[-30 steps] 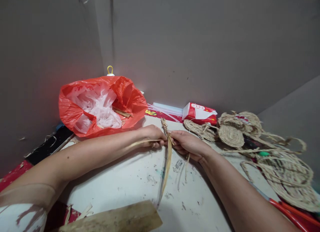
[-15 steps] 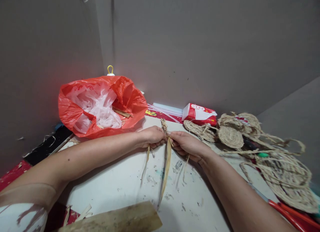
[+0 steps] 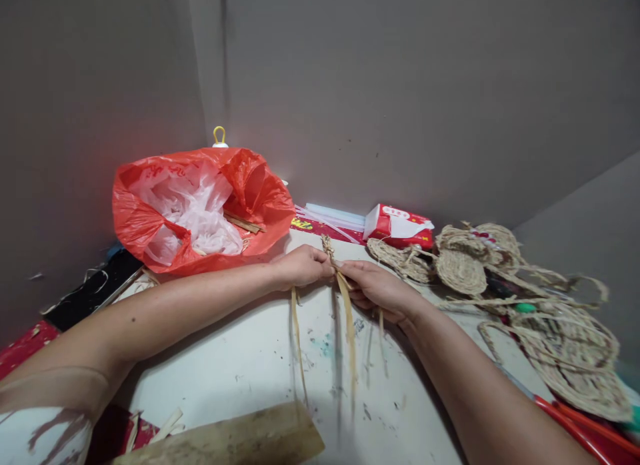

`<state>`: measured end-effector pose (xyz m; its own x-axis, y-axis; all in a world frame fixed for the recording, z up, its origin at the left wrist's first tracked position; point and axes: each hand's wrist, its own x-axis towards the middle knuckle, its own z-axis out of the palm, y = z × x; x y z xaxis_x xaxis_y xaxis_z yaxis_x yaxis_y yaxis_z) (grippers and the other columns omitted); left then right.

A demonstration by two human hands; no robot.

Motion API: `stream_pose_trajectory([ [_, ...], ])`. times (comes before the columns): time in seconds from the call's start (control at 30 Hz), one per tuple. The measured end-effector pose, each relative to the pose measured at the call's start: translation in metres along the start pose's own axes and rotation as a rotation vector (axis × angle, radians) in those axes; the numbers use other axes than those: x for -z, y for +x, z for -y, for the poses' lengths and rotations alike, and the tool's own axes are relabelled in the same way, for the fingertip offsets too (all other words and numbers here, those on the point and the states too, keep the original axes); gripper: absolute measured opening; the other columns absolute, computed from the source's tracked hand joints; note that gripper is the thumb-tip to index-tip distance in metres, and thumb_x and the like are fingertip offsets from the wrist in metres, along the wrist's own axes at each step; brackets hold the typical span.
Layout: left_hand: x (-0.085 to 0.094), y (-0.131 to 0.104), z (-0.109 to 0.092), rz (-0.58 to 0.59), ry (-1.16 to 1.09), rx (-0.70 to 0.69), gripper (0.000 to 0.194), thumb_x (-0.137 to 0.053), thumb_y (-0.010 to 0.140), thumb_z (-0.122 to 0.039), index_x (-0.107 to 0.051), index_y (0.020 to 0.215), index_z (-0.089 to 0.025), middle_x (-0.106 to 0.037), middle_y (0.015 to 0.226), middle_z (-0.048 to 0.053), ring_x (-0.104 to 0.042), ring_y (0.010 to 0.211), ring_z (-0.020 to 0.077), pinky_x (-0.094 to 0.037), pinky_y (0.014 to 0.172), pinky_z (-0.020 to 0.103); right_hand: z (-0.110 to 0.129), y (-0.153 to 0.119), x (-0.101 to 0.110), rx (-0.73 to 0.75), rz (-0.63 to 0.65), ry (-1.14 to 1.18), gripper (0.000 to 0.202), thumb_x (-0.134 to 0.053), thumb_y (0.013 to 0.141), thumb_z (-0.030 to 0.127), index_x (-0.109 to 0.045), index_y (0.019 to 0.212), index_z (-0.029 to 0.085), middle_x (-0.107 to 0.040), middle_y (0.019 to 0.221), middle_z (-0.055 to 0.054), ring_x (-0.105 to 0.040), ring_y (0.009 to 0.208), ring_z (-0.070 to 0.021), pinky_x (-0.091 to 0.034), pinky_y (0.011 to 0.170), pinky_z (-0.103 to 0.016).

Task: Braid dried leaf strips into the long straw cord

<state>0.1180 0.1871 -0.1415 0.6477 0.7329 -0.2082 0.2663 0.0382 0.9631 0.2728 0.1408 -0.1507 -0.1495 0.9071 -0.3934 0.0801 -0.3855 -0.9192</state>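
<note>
A short braid of dried plant fibre [image 3: 327, 245] stands up between my two hands above the white table [image 3: 240, 378]. My left hand [image 3: 306, 266] is closed around the braid's lower end, and a thin strip [image 3: 299, 338] hangs below it. My right hand [image 3: 373, 285] pinches the strands from the other side, close against the left. From between the hands dangles a wider yellowish strip [image 3: 349, 331], blurred at its lower end. Another thin strip [image 3: 381, 325] hangs under my right palm. The fingertips partly hide where the strands cross.
A red plastic bag [image 3: 270, 225] with white plastic and fibre scraps stands at the back left. Behind are a red tissue pack [image 3: 397, 226] and pale sticks [image 3: 335, 217]. Woven straw pieces [image 3: 463, 271] and red-handled scissors [image 3: 565, 421] lie right. A flat dried sheath [image 3: 230, 438] lies in front.
The wide strip has swung from slanting left to hanging toward the right. The thin strip under my left hand hangs straighter and longer. Both hands keep their hold with only small finger shifts.
</note>
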Motion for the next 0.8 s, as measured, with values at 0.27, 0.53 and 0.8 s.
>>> stream_pose_trajectory([
  [0.27,0.007,0.001,-0.004,0.001,0.009,0.043,0.02,-0.057,0.076,-0.021,-0.053,0.057,-0.016,-0.028,0.035,-0.01,-0.02,0.032,0.0046,-0.012,0.036,0.021,0.0,-0.002,0.005,0.007,0.094,0.069,0.039,-0.067,0.072,0.045,-0.038,0.065,0.02,-0.026,0.05,0.011,-0.016,0.039,-0.0029,-0.006,0.036,-0.016],
  [0.53,0.013,0.001,-0.007,-0.004,0.239,-0.085,0.016,-0.056,0.075,-0.018,-0.068,0.068,-0.01,-0.041,0.045,-0.006,-0.031,0.044,0.0049,-0.025,0.044,0.018,0.001,-0.002,0.004,0.035,0.107,-0.007,0.041,-0.067,0.073,0.05,-0.043,0.062,0.018,-0.025,0.047,0.01,-0.014,0.039,-0.0029,-0.007,0.035,-0.016],
  [0.8,0.018,0.004,-0.011,0.054,0.407,-0.164,0.023,-0.054,0.075,-0.019,-0.074,0.081,-0.008,-0.049,0.052,-0.005,-0.035,0.051,0.0065,-0.03,0.051,0.019,-0.001,-0.001,0.006,0.045,0.122,0.011,0.036,-0.066,0.073,0.045,-0.048,0.062,0.017,-0.027,0.047,0.01,-0.015,0.038,-0.003,-0.007,0.035,-0.017],
])
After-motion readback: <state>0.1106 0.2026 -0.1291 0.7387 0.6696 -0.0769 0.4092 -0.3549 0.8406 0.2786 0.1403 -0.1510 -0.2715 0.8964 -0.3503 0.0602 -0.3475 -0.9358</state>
